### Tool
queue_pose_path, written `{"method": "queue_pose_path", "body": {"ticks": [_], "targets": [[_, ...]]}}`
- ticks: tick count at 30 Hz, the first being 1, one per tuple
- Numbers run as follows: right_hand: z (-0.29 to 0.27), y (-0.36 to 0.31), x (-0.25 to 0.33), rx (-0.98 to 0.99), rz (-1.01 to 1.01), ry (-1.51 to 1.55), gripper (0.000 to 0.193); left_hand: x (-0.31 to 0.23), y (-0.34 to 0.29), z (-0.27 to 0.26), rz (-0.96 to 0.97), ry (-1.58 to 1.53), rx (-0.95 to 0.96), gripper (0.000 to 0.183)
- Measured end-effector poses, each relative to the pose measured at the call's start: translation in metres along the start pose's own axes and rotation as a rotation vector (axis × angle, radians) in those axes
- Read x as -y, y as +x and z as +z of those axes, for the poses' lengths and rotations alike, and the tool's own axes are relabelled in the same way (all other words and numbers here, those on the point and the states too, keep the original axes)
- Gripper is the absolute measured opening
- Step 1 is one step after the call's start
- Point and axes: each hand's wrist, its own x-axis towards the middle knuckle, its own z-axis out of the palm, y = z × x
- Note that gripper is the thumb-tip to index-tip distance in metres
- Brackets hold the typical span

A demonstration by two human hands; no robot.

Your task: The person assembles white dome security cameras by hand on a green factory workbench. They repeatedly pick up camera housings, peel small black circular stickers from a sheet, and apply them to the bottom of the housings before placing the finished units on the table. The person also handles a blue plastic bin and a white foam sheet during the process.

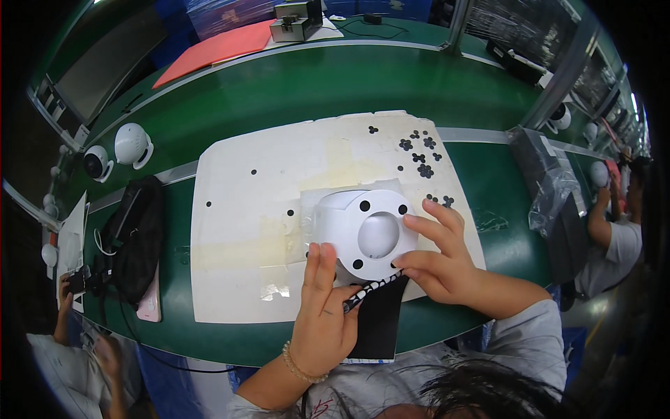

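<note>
A white rounded camera housing (328, 223) lies in front of me with its ring-shaped base (384, 267) facing up. Round black pads (364, 206) sit on the ring around a central opening. At the lower right of the ring, the thumb and a finger of my right hand (443, 255) close on a small black pad (393, 265); its other fingers spread over the rim. My left hand (322, 314) rests its straight fingers against the housing's left side. Between its thumb and palm it holds a curled black sheet with white dots (370, 291).
Under the housing are a foam sheet (307, 202) and a large white board (237, 237). Black pad clusters (421, 158) stick to its right side. A black bag (139, 237) and two white cameras (132, 145) stand left; a plastic-wrapped grey box (544, 174) stands right. Other people sit both sides.
</note>
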Motion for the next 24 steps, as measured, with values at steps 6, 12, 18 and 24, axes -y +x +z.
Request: {"method": "queue_pose_path", "body": {"ticks": [6, 12, 18, 24], "targets": [[0.004, -0.012, -0.007, -0.01, -0.141, -0.308, 0.026, 0.0, 0.001, 0.001, 0.001, 0.002, 0.006, 0.02], [-0.004, -0.008, 0.001, 0.098, -0.064, -0.192, 0.032, 0.002, 0.0, 0.001, 0.019, 0.008, -0.014, 0.021], [0.0, -0.008, -0.012, 0.075, -0.086, -0.103, 0.04, 0.003, 0.003, 0.002, 0.025, 0.014, 0.005, 0.02], [0.006, 0.019, -0.02, 0.006, 0.66, 1.025, 0.036, 0.005, 0.004, -0.006, 0.066, -0.019, 0.03, 0.02]]}}
